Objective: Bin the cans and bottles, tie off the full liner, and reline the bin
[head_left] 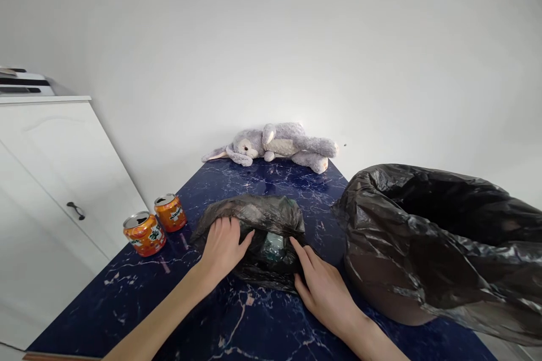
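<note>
Two hands rest on a small bag [254,220] in the middle of the desk [262,321]. Left hand [222,245] lies flat with fingers spread on top; right hand [324,285] presses its near edge, fingers together. Something is already inside. Two cans [154,225] stand outside at the left, and the big bag [432,242] gapes open at the right.

Both forearms reach forward, left hand [223,245] flat with fingers spread, right hand [324,287] palm-down, fingers extended
</note>
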